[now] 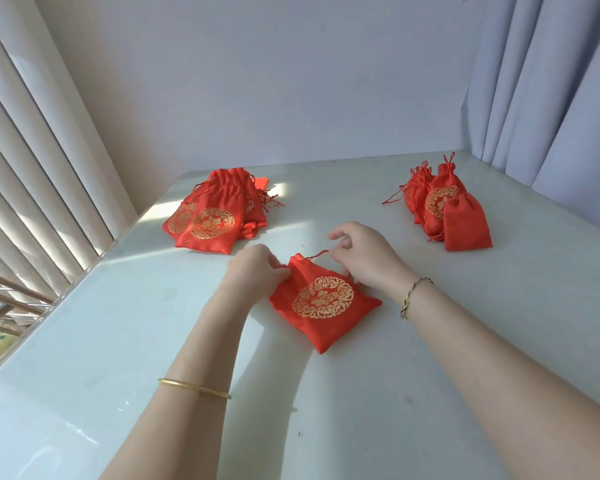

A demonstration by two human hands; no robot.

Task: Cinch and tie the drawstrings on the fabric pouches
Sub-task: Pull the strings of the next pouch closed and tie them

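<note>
Mid-frame, a red pouch [321,301] with a gold emblem lies on the white surface [118,341]. The left hand [253,271] has its grip pinching the pouch's gathered mouth, while the right hand [368,258] has its grip pinching the drawstring [317,254]. Farther back lie a left pile of pouches [205,216] and a right pile of pouches [444,206].

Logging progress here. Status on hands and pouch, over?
Left hand gripping pouch top. Right hand pinching drawstring. Mouth gathered, no knot visible. Nothing blocking.
</note>
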